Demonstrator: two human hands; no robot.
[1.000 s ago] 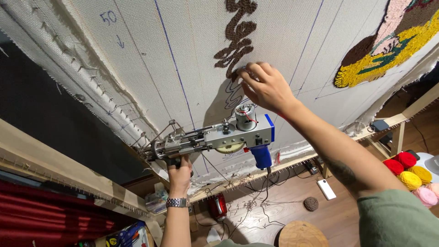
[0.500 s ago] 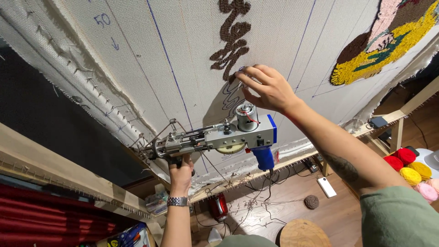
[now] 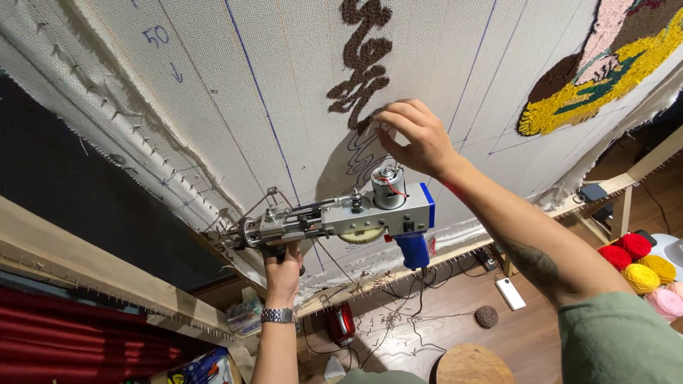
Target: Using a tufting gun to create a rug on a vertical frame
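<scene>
Landmark: round wooden stool top (image 3: 473, 364), bottom centre, on the wooden floor (image 3: 548, 334).
Yarn cones: red (image 3: 617, 254), yellow (image 3: 642, 277), pink (image 3: 665, 301); clustered far right of stool.
White flat device: (image 3: 510, 293) on floor, up and right of stool.
Brown yarn ball: (image 3: 486, 316) just above stool.
Red object: (image 3: 341, 322) left of stool, kind unclear.
Loose cords: (image 3: 398, 320) between red object and stool.
Wooden frame beam: (image 3: 92, 281) far left of stool.
Red curtain: (image 3: 64, 341) under beam.

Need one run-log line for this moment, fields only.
left hand: grips front handle of tufting gun | right hand: fingertips on brown tufted yarn | backing cloth: stretched on wooden frame
</scene>
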